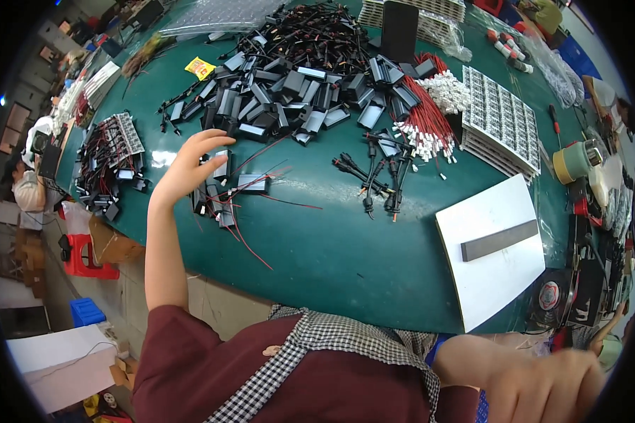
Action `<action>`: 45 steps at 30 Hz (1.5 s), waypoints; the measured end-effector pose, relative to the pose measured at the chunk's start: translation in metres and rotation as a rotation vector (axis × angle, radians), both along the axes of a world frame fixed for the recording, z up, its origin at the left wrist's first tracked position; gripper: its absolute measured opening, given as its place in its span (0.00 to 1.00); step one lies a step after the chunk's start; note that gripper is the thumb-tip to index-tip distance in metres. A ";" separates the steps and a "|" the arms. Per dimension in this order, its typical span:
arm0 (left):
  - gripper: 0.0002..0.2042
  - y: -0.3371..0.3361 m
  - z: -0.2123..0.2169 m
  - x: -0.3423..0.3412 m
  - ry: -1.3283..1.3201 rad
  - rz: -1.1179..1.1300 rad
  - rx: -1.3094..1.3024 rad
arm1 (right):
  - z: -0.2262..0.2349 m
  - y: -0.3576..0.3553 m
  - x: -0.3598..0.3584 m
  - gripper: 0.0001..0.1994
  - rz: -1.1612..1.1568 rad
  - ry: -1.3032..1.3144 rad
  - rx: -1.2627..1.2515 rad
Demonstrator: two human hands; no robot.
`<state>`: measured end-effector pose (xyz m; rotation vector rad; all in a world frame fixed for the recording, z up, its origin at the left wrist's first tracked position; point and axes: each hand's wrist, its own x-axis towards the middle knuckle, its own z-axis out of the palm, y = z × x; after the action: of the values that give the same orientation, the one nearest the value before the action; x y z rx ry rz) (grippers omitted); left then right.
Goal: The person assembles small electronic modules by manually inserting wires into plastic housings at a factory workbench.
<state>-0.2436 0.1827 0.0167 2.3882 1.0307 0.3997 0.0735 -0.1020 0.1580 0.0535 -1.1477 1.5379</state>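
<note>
Nearby, the left hand (188, 168), grip released, hovers above black modules (222, 190); a yellow packet (200, 68) lies beyond.

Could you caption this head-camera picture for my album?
Left hand reaches over small black wired modules on a green table.

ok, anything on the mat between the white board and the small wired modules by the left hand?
Head view: bare green mat between the white board and the small wired modules by the left hand.

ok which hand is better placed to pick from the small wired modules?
Left. The left hand hovers right over the small wired modules; the right hand sits at the lower edge, off the table.
</note>
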 end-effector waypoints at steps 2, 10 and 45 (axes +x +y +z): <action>0.16 0.012 -0.013 0.000 0.012 0.013 -0.002 | 0.000 -0.004 0.000 0.14 -0.039 0.117 0.111; 0.09 -0.002 -0.028 0.005 0.200 -0.015 0.203 | -0.021 0.006 0.004 0.11 0.092 -0.283 0.280; 0.12 -0.012 0.007 0.060 0.319 -0.042 0.562 | -0.099 0.090 0.086 0.09 -0.862 -1.817 -0.263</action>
<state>-0.1841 0.1710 0.0233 3.0485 1.1109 0.3300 0.1597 -0.0117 0.0586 -2.0656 -1.7933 0.5989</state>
